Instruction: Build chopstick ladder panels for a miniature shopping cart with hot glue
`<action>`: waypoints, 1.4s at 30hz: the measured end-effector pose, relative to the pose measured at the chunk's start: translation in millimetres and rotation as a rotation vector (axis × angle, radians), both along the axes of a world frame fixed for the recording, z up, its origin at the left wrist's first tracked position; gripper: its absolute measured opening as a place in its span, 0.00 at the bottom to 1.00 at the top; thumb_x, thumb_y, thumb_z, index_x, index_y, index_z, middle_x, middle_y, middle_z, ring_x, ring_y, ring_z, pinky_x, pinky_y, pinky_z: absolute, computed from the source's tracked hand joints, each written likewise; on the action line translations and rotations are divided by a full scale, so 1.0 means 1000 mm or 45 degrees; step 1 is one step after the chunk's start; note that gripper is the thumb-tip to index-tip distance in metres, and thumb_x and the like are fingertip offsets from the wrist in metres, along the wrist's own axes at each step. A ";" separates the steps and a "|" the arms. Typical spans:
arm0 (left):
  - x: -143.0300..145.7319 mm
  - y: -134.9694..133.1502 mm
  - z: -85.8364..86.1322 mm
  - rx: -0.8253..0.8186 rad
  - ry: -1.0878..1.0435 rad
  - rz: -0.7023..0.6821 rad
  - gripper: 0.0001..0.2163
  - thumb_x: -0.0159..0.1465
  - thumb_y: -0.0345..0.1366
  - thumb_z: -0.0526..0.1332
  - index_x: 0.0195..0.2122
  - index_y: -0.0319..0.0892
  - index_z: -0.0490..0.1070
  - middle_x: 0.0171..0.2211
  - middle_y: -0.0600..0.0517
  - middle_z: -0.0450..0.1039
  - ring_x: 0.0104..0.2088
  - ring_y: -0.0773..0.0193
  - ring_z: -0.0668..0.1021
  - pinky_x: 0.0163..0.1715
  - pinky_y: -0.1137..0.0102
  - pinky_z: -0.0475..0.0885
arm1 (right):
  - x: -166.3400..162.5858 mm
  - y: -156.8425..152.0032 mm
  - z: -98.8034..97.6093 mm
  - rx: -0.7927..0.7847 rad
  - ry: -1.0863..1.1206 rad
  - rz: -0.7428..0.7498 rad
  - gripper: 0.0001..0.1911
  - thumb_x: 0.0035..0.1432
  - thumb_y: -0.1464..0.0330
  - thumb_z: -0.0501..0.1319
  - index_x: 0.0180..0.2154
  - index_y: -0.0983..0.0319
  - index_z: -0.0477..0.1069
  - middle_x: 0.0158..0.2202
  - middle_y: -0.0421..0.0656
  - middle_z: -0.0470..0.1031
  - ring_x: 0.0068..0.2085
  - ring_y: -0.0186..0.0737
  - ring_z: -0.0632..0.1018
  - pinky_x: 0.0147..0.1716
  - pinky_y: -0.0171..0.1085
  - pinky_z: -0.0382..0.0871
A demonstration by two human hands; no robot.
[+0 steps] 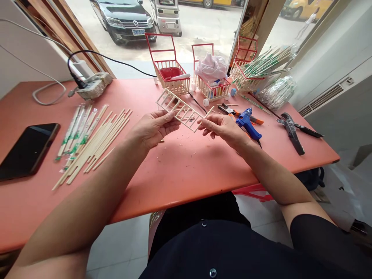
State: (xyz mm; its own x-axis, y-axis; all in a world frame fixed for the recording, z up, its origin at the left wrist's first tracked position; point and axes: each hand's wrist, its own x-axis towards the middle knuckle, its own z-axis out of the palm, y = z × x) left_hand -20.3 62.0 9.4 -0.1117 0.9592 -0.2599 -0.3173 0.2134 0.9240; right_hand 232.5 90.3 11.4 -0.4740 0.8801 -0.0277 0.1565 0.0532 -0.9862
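My left hand (161, 126) is closed on the left part of a small ladder-like frame (188, 105) of thin wooden sticks, held tilted above the table. Between the thumb and fingers of my right hand (220, 127) is a short wooden stick (209, 111), close against the frame's right end. Whether the stick touches the frame I cannot tell. A blue glue gun (249, 123) lies just right of my right hand, beside pliers (226, 109) with orange handles. Left of my left forearm lie loose chopsticks (99, 141) and several wrapped ones (76, 130).
Along the back of the pink table (186, 166) stand small stick-built carts: one with red contents (171, 79), one with a white bag (211, 68), one with wrapped chopsticks (263, 66). A phone (29, 149) and power strip (95, 86) lie left, dark cutters (292, 133) right.
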 end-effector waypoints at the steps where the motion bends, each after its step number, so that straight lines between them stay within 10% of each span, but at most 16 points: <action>1: 0.004 -0.002 0.000 0.002 -0.009 -0.024 0.14 0.62 0.37 0.85 0.33 0.41 0.80 0.31 0.52 0.82 0.35 0.66 0.85 0.46 0.69 0.85 | -0.001 0.000 -0.001 -0.019 0.028 -0.022 0.24 0.63 0.49 0.80 0.40 0.64 0.83 0.44 0.50 0.90 0.36 0.34 0.85 0.27 0.29 0.70; 10: 0.003 -0.023 -0.005 0.208 0.159 -0.175 0.18 0.49 0.41 0.87 0.38 0.40 0.88 0.37 0.47 0.88 0.38 0.61 0.87 0.45 0.67 0.86 | 0.012 0.022 0.001 -0.186 0.180 -0.088 0.23 0.62 0.54 0.84 0.32 0.63 0.80 0.34 0.42 0.85 0.29 0.27 0.78 0.23 0.26 0.67; 20: -0.044 -0.016 -0.013 0.408 0.342 0.388 0.07 0.55 0.34 0.79 0.31 0.43 0.83 0.26 0.53 0.82 0.27 0.68 0.79 0.33 0.72 0.78 | 0.020 0.020 0.014 -0.227 -0.282 0.192 0.22 0.77 0.74 0.67 0.26 0.64 0.80 0.24 0.41 0.80 0.22 0.27 0.73 0.20 0.28 0.64; 28: -0.036 -0.027 -0.007 0.333 0.566 0.167 0.08 0.54 0.38 0.75 0.33 0.42 0.84 0.27 0.51 0.81 0.30 0.64 0.81 0.33 0.69 0.77 | 0.010 0.016 0.013 -0.177 -0.612 0.092 0.23 0.79 0.72 0.64 0.26 0.62 0.78 0.24 0.42 0.81 0.23 0.31 0.76 0.21 0.32 0.60; 42: -0.044 -0.049 0.006 0.420 1.569 -0.313 0.16 0.66 0.46 0.72 0.52 0.50 0.89 0.53 0.46 0.89 0.48 0.47 0.87 0.58 0.53 0.82 | 0.022 0.008 0.008 0.639 -1.045 0.011 0.05 0.73 0.67 0.71 0.45 0.62 0.84 0.35 0.44 0.85 0.36 0.42 0.80 0.42 0.40 0.67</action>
State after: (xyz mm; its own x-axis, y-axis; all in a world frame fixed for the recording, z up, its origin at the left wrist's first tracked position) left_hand -64.3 13.2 15.1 0.0804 0.9871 0.1382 0.7880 -0.1479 0.5976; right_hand 254.3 98.1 19.6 -0.4811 0.8763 0.0254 0.7856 0.4437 -0.4312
